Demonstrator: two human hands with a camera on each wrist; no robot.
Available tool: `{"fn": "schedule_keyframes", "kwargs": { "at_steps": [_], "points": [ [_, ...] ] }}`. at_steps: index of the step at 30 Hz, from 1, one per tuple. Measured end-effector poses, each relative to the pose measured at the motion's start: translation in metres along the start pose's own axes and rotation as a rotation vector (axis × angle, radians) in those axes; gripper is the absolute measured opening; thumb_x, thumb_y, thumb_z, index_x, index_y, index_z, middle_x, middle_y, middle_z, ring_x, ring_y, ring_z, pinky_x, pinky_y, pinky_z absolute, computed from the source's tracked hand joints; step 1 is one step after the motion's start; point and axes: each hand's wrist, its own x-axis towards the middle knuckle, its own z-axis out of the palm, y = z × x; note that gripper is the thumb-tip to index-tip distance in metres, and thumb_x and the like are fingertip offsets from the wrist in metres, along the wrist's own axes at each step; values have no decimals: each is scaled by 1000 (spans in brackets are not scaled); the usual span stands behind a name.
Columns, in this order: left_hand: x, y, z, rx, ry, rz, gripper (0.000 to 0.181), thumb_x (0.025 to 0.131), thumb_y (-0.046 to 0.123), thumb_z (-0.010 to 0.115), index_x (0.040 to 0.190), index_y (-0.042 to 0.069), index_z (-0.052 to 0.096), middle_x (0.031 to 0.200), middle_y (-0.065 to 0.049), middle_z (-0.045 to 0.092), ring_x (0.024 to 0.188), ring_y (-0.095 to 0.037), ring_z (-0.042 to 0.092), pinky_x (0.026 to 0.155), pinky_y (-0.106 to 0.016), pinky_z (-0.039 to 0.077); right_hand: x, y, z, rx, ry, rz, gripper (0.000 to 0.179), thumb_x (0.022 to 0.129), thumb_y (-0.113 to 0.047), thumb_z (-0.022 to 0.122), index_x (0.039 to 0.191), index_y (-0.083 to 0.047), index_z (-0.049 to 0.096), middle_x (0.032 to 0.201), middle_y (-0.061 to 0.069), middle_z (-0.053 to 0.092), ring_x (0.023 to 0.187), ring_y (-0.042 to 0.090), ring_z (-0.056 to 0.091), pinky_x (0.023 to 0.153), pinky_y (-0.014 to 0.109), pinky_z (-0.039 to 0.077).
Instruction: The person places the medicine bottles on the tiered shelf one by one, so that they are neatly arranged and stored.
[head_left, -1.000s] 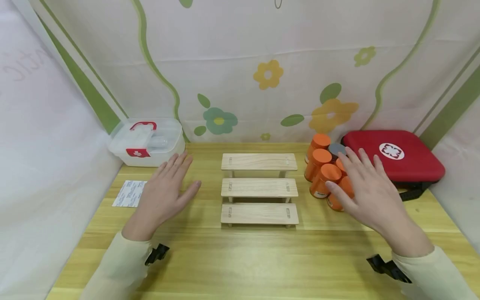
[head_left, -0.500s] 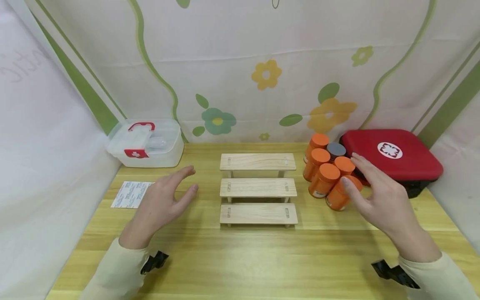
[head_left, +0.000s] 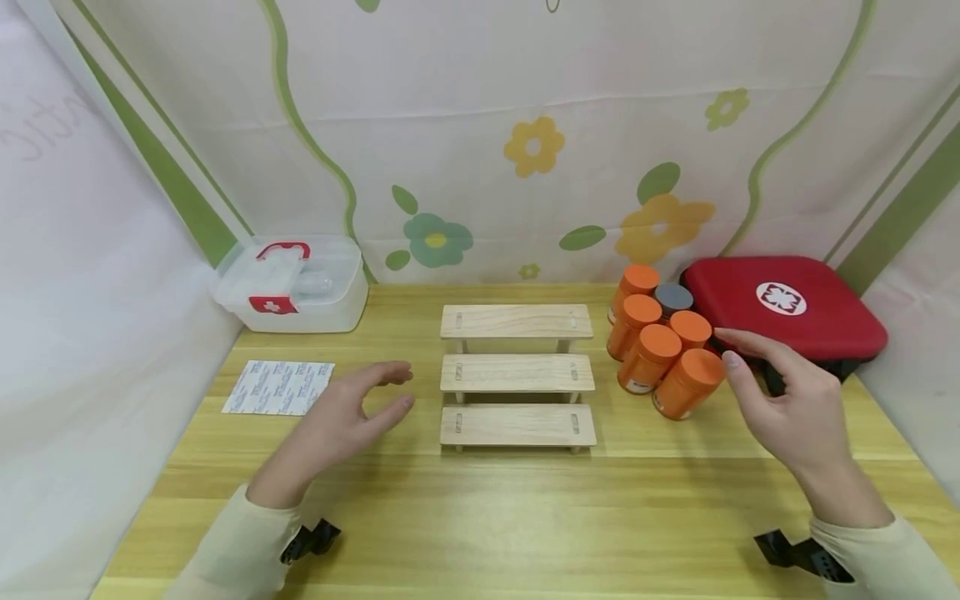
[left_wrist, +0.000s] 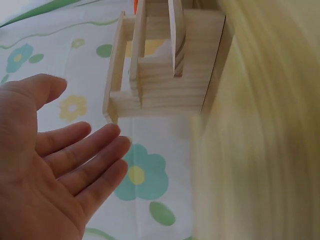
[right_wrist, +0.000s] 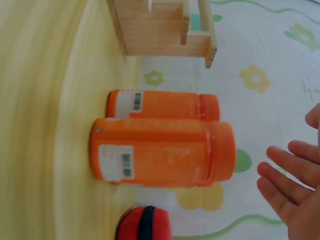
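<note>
Several orange pill bottles with screw caps stand in a cluster right of centre; one farther back has a grey cap. My right hand is just right of the nearest bottle, fingers loosely bent and holding nothing. In the right wrist view that hand is beyond the cap end of the bottle, with a gap between. A three-step wooden rack stands in the middle. My left hand hovers left of it, holding nothing, its fingers relaxed in the left wrist view, near the rack.
A white first-aid box with a red handle stands at the back left. In front of it lies a printed white packet. A red first-aid case sits behind the bottles at right. A flowered curtain closes off the back.
My right hand has drawn back toward the right, uncovering the bottles, and its fingers have bent. My left hand has shifted right and a little nearer, uncovering the packet.
</note>
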Motion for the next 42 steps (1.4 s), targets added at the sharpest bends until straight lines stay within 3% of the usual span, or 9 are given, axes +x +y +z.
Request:
{"fn": "schedule_keyframes", "kwargs": {
  "at_steps": [6, 10, 14, 17, 21, 24, 26, 34, 42],
  "points": [
    [-4, -3, 11, -118, -120, -52, 48, 106, 37, 71, 143, 7, 66, 140, -8, 73, 132, -36, 68, 111, -61, 56, -9, 6, -3, 49, -58, 108, 41, 93, 2, 77, 134, -3, 75, 128, -28, 69, 114, -16, 62, 102, -1, 43],
    [-4, -4, 17, -140, -203, -96, 51, 106, 38, 71, 145, 6, 65, 145, -9, 70, 134, -38, 65, 114, -62, 53, -17, 11, -5, 69, -110, 224, 47, 95, 0, 78, 141, -6, 70, 127, -31, 66, 111, -16, 63, 97, -4, 43],
    [-2, -5, 23, -148, -261, -127, 54, 104, 38, 73, 148, 7, 63, 148, -11, 68, 137, -39, 63, 117, -62, 51, -24, 18, -7, 74, -224, 369, 57, 99, -12, 78, 153, -9, 60, 132, -34, 61, 113, -21, 59, 92, -6, 42],
    [-1, -6, 29, -163, -293, -150, 59, 103, 41, 74, 150, 8, 61, 149, -10, 67, 138, -39, 62, 119, -62, 50, -30, 25, -8, 73, -312, 454, 67, 101, -21, 79, 160, -9, 50, 144, -25, 61, 114, -24, 55, 89, -6, 43],
    [0, -7, 36, -193, -320, -176, 64, 102, 42, 75, 153, 9, 58, 149, -10, 67, 141, -37, 61, 121, -61, 47, -35, 31, -5, 59, -373, 533, 76, 101, -29, 79, 164, -7, 43, 157, 9, 59, 111, -28, 51, 85, -5, 45],
    [0, -7, 39, -212, -332, -179, 68, 101, 41, 77, 155, 7, 55, 150, -11, 66, 142, -37, 60, 123, -60, 46, -37, 34, -2, 59, -402, 577, 80, 101, -32, 79, 165, -5, 40, 158, 26, 53, 108, -29, 49, 83, -4, 46],
    [1, -7, 41, -220, -342, -175, 72, 100, 41, 78, 157, 5, 52, 152, -13, 65, 143, -37, 59, 123, -60, 45, -38, 35, 1, 73, -417, 594, 81, 102, -31, 78, 166, -4, 38, 158, 32, 51, 106, -29, 49, 81, -5, 46],
    [3, -5, 47, -206, -354, -150, 72, 101, 36, 78, 159, 4, 49, 154, -16, 63, 143, -37, 59, 123, -59, 47, -38, 34, 10, 99, -416, 604, 76, 103, -28, 76, 165, -3, 39, 154, 33, 52, 103, -26, 51, 82, -3, 47],
    [3, -3, 49, -184, -335, -160, 65, 102, 29, 77, 158, 7, 52, 151, -13, 65, 142, -34, 61, 122, -58, 47, -38, 31, 11, 92, -381, 579, 70, 102, -26, 78, 159, -1, 47, 146, 19, 58, 103, -27, 52, 83, -3, 48]
  ]
}}
